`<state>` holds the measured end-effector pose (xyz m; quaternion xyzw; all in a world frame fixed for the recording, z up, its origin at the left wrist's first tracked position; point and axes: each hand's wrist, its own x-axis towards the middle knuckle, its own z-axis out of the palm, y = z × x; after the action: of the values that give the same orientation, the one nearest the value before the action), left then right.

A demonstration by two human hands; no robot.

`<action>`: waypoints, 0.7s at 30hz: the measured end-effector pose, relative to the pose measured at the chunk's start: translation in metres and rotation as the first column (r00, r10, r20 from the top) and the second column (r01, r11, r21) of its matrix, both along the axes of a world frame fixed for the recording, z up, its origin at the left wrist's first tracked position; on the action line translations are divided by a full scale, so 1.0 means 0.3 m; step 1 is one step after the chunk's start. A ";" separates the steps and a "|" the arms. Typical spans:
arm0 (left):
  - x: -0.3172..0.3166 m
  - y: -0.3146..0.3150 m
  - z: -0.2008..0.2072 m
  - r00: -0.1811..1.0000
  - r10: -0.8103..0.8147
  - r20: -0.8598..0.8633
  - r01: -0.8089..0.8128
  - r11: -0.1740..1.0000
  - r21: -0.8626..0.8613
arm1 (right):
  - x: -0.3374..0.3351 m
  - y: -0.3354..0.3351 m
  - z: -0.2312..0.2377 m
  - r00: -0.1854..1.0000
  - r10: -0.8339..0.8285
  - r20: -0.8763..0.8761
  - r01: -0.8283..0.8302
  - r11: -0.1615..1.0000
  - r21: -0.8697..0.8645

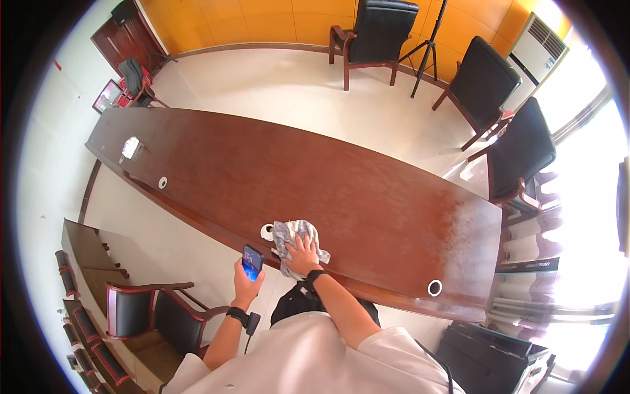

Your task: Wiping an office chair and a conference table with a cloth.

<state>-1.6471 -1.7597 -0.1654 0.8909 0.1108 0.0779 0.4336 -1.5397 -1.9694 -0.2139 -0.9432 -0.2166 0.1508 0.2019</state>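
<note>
My left hand (247, 284) is closed around a smartphone (252, 262) with a lit screen, held upright beside the table's near edge. On the brown wooden table (315, 164), my right hand (302, 255) lies flat with fingers spread on a crumpled white and grey patterned cloth (293, 231). Part of the cloth hangs over the near edge. Touching or almost touching its left side is a white-rimmed round hole (267, 232) in the tabletop. Both wrists wear black bands.
More round holes (162, 182) (434, 287) sit along the table's near side. A white crumpled item (131, 147) lies at the far left end. Black chairs (384, 29) stand beyond, near a tripod (428, 49). Behind my left arm is a wooden armchair (157, 315); a black case (485, 351) is at right.
</note>
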 end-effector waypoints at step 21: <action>0.329 0.012 -0.005 0.958 -0.288 -0.012 0.284 0.951 -0.123 | -0.395 -0.908 0.043 0.486 -0.874 -0.011 0.727 0.412 -0.549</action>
<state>-1.5484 -1.7562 -0.1669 0.8710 -0.0083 -0.0056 0.4912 -1.6583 -2.2419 -0.2009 -0.9113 0.3448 0.2212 0.0419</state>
